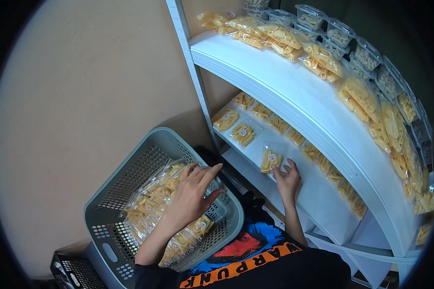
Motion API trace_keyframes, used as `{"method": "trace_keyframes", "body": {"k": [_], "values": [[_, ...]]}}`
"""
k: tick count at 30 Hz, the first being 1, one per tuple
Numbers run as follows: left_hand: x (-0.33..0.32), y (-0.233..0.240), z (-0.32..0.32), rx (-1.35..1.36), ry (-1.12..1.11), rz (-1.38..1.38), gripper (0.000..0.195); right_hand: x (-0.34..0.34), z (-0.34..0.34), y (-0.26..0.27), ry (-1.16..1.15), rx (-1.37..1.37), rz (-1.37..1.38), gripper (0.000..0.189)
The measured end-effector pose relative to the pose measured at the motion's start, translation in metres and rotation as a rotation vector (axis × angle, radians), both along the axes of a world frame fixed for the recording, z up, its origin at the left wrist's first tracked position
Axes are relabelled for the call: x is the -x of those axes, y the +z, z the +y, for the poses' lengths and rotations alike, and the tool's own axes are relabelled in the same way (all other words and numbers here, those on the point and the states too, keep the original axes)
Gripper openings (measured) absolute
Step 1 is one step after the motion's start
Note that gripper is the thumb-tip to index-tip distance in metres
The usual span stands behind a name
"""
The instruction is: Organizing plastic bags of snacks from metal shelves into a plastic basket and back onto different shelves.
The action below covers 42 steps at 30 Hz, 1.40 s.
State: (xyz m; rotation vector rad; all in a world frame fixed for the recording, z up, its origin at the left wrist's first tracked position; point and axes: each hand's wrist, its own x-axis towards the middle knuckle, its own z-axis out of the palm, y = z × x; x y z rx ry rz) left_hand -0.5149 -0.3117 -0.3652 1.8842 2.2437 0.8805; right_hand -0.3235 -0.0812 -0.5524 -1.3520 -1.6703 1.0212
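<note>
My left hand [193, 189], palm down with its fingers apart, is over a grey-green plastic basket [90, 216]. Clear bags of penne-like tube pasta [144, 206] with round stickers fill much of the basket in rows. On the lower white shelf, my right hand [287, 177] has its fingers spread, its thumb side at the lower right edge of a small clear bag of pasta [271, 159]. That bag lies flat near the shelf's front edge, sticker up. Two similar bags, one a sealed pasta bag [243, 133], lie further left, and a row of bags [311, 151] runs behind.
The upper white shelf [275, 68] curves over the lower one and carries larger pasta bags [282, 36] and stacked clear plastic boxes [309, 18]. A metal shelf post [191, 61] stands beside the beige wall [76, 90]. A dark perforated basket [79, 269] is at lower left.
</note>
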Motion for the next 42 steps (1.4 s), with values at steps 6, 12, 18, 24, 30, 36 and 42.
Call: {"method": "trace_keyframes", "body": {"k": [6, 12, 18, 24, 30, 36, 42], "values": [[0.005, -0.007, -0.018, -0.050, 0.038, 0.005, 0.055, -0.011, -0.008, 0.038, 0.458, -0.465, -0.476, 0.068], [0.007, -0.026, -0.034, -0.077, 0.071, 0.027, 0.049, 0.018, 0.010, -0.001, 0.719, -0.647, -0.671, 0.071], [0.016, -0.061, -0.078, 0.054, 0.162, -0.032, 0.049, 0.047, 0.004, -0.008, 0.645, -0.616, -0.681, 0.067], [0.045, -0.108, -0.141, 0.395, 0.338, -0.031, 0.047, 0.060, 0.009, -0.018, 0.575, -0.541, -0.599, 0.065], [0.038, -0.136, -0.187, 0.551, 0.419, -0.033, 0.050, 0.072, 0.009, -0.030, 0.502, -0.683, -0.728, 0.065], [0.031, -0.175, -0.199, 0.518, 0.442, -0.017, 0.043, 0.074, 0.010, -0.030, 0.524, -0.687, -0.785, 0.080], [0.015, -0.198, -0.168, 0.536, 0.256, -0.056, 0.046, 0.074, 0.009, -0.031, 0.524, -0.721, -0.752, 0.084]]}}
